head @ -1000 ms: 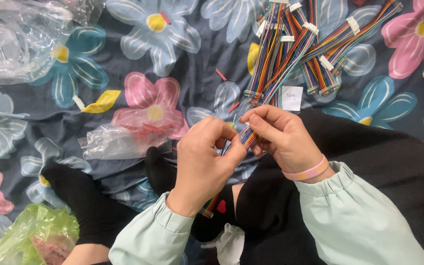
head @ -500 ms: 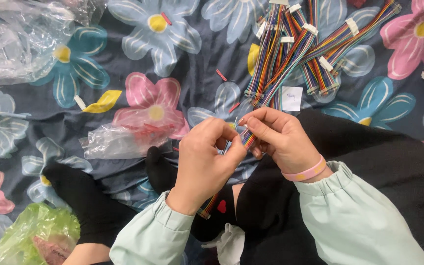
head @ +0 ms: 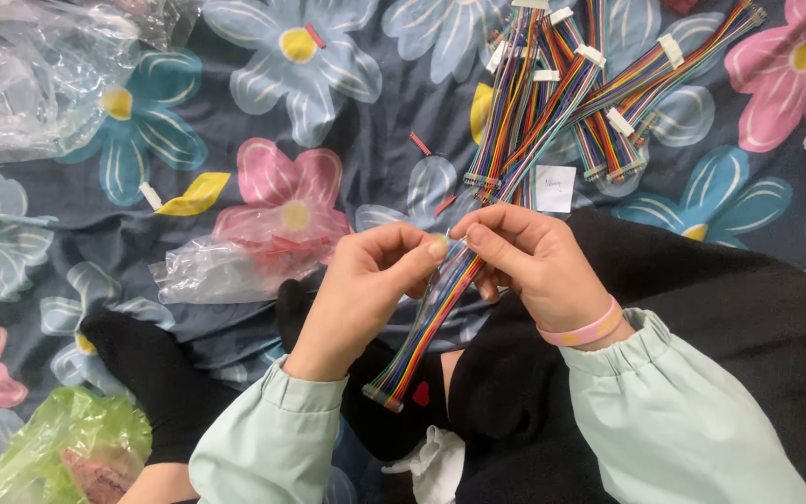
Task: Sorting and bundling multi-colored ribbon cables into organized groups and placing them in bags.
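A flat rainbow-coloured ribbon cable (head: 426, 322) runs diagonally between my hands, its lower connector end hanging near my lap. My left hand (head: 358, 285) pinches the cable's upper part between thumb and fingertips. My right hand (head: 526, 259), with a pink band on the wrist, pinches the same spot from the other side. Fingertips of both hands meet at a small pale piece on the cable. Both sleeves are pale green.
A pile of similar rainbow cables (head: 562, 89) with white tags lies further up on the flowered blue cloth (head: 366, 112). Clear plastic bags (head: 30, 79) lie at upper left, another small bag (head: 235, 261) beside my left hand, and a green bag (head: 67, 453) at lower left. A white paper slip (head: 552, 189) lies near the pile.
My hands stay together on the cable with only small finger shifts; the cable has barely moved.
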